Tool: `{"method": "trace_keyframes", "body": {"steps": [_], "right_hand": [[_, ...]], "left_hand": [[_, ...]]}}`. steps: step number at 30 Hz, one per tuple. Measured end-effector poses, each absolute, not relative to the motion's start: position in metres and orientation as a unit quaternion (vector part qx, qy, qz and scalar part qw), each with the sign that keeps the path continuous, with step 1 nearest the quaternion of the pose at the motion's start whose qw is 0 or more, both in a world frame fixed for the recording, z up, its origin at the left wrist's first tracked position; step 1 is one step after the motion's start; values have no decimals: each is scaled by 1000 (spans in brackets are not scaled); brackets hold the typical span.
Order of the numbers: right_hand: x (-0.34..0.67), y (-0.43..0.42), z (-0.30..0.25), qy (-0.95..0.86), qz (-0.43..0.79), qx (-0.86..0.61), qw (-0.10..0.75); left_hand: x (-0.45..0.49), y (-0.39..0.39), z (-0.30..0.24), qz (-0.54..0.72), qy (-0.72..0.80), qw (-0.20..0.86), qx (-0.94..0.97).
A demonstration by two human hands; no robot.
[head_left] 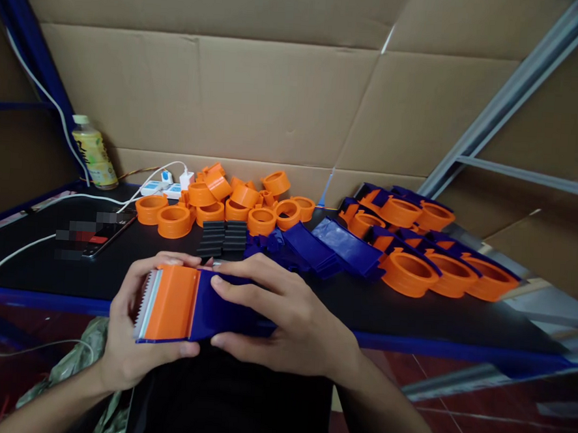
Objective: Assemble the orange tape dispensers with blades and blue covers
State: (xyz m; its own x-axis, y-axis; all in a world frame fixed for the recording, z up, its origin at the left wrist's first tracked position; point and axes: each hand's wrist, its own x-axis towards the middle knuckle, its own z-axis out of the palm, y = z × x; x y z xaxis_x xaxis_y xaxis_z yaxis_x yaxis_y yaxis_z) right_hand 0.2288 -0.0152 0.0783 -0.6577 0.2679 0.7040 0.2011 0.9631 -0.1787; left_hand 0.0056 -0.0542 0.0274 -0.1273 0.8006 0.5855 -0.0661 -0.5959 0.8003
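An orange and blue tape dispenser (pixel 173 304) is held between both hands just in front of the table edge. Its serrated metal blade faces left. My left hand (pixel 125 337) wraps round the blade end, with the thumb along the lower edge. Across the blue part lies my right hand (pixel 283 314), fingers on top and thumb below. The underside of the dispenser is hidden. Beyond the hands on the table are black ribbed pads (pixel 223 237), blue plastic plates (pixel 346 243) and a pile of orange rings (pixel 244 197).
Several blue and orange dispensers (pixel 410 273) stand at the right of the black table (pixel 356 312). At left are a phone (pixel 109 235) with a white cable, a power strip (pixel 161 188) and a drink bottle (pixel 96 152). Cardboard (pixel 276 98) forms the back wall.
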Motion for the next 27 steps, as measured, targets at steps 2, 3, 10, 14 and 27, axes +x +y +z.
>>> {"method": "trace_keyframes", "body": {"steps": [2, 3, 10, 14, 27], "right_hand": [[230, -14, 80, -910, 47, -133, 389], [230, -13, 81, -913, 49, -138, 382], [233, -22, 72, -905, -62, -228, 353], [262, -29, 72, -894, -34, -256, 367], [558, 28, 167, -511, -147, -808, 254]], "left_hand": [[9, -53, 26, 688, 310, 336, 563], [11, -51, 24, 691, 313, 342, 554], [17, -39, 10, 694, 293, 504, 422], [23, -38, 6, 600, 247, 602, 466], [18, -22, 4, 463, 274, 665, 518]]}}
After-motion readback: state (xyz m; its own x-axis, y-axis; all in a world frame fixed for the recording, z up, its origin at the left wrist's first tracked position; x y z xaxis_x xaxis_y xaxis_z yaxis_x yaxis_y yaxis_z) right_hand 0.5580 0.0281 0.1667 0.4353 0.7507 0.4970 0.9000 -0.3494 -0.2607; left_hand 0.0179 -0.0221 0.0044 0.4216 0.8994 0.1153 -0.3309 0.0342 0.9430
